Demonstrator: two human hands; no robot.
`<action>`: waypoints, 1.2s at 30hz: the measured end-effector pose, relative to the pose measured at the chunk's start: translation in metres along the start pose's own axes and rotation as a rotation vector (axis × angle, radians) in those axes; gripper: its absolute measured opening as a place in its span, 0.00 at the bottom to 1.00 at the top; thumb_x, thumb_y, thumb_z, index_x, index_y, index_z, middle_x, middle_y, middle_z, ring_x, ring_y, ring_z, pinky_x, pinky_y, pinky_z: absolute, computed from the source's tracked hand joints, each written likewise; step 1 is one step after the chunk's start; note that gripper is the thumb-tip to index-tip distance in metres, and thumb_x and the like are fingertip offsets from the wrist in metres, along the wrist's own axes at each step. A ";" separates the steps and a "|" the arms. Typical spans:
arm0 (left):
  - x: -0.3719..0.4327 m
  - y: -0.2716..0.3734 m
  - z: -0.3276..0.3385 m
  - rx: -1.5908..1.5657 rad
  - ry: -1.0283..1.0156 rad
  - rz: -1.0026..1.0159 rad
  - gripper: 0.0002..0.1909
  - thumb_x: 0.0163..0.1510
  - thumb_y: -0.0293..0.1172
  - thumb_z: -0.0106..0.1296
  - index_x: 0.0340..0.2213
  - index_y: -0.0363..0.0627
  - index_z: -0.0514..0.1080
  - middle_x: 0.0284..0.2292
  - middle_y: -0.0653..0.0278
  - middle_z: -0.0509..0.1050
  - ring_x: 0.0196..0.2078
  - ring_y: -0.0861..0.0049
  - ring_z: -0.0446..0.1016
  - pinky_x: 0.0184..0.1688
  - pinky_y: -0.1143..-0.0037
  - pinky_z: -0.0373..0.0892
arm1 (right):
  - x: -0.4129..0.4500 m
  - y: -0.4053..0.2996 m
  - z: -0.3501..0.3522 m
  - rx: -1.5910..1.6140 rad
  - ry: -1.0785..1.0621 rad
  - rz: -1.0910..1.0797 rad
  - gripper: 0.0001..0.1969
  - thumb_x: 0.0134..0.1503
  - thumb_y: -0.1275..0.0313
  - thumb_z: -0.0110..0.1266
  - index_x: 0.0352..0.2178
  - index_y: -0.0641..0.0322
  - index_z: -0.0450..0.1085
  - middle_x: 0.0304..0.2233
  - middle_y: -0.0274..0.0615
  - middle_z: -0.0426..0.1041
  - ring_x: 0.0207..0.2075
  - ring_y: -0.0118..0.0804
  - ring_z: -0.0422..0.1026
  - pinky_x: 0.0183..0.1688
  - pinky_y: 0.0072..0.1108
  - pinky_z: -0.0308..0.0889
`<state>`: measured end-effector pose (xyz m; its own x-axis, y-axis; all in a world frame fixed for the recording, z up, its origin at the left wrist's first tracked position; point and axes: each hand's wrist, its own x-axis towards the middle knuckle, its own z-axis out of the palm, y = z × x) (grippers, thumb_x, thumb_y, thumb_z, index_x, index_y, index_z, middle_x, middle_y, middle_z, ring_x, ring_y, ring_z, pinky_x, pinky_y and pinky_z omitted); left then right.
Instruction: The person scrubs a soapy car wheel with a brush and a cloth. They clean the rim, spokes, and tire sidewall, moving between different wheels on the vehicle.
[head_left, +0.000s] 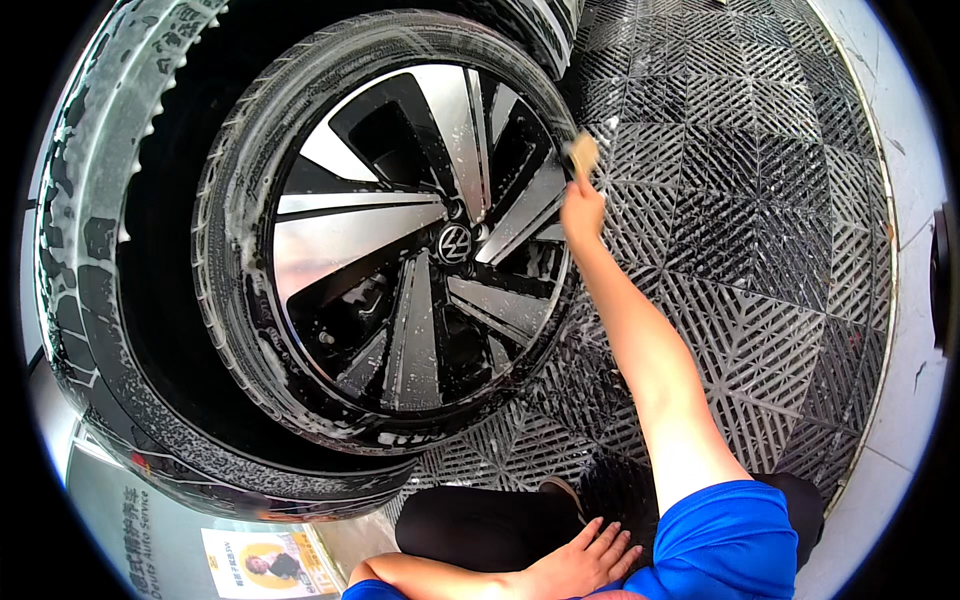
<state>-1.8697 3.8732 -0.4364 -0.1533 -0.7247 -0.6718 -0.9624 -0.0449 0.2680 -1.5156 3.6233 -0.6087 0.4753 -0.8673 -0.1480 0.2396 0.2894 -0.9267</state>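
Observation:
My right hand (583, 214) grips the handle of a pale wooden-coloured brush (583, 156), blurred by motion. The brush is at the right side of a car's tyre (240, 217), and its bristles are hard to make out. Wet foam streaks the tyre's sidewall. Inside it sits a black and silver alloy wheel (416, 337), dotted with droplets, with a Volkswagen centre cap (454, 244). My left hand (577, 559) lies empty, fingers somewhat apart, against my dark-trousered leg (480, 529).
A foam-covered wheel arch (97, 300) curves round the tyre's left side. Wet slatted plastic floor tiles (750, 172) spread to the right, ending at a pale floor border (911, 315). A printed poster (262, 562) is at the lower left.

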 end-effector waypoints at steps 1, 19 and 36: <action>0.001 -0.001 0.002 0.025 0.018 -0.020 0.26 0.55 0.37 0.36 0.54 0.38 0.59 0.54 0.46 0.62 0.59 0.55 0.58 0.60 0.54 0.50 | -0.007 -0.032 0.012 0.041 -0.036 -0.040 0.20 0.56 0.72 0.45 0.52 0.58 0.64 0.20 0.33 0.67 0.22 0.23 0.62 0.28 0.19 0.61; -0.011 -0.001 -0.028 0.055 0.138 -0.018 0.26 0.56 0.40 0.36 0.52 0.36 0.61 0.52 0.47 0.64 0.57 0.55 0.60 0.59 0.55 0.52 | -0.164 0.119 -0.047 -0.028 -0.011 0.150 0.20 0.59 0.70 0.43 0.54 0.53 0.62 0.26 0.49 0.72 0.23 0.31 0.66 0.30 0.26 0.63; -0.023 0.001 -0.010 0.217 0.090 -0.017 0.29 0.55 0.36 0.38 0.57 0.40 0.54 0.53 0.51 0.64 0.57 0.58 0.61 0.59 0.59 0.56 | -0.120 0.159 -0.090 -0.007 -0.042 0.292 0.19 0.58 0.70 0.45 0.53 0.49 0.65 0.15 0.27 0.60 0.13 0.21 0.56 0.14 0.17 0.55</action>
<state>-1.8643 3.8831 -0.4135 -0.1251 -0.7842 -0.6077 -0.9918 0.0838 0.0961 -1.6104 3.7371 -0.7689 0.5578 -0.7305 -0.3941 0.0821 0.5210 -0.8496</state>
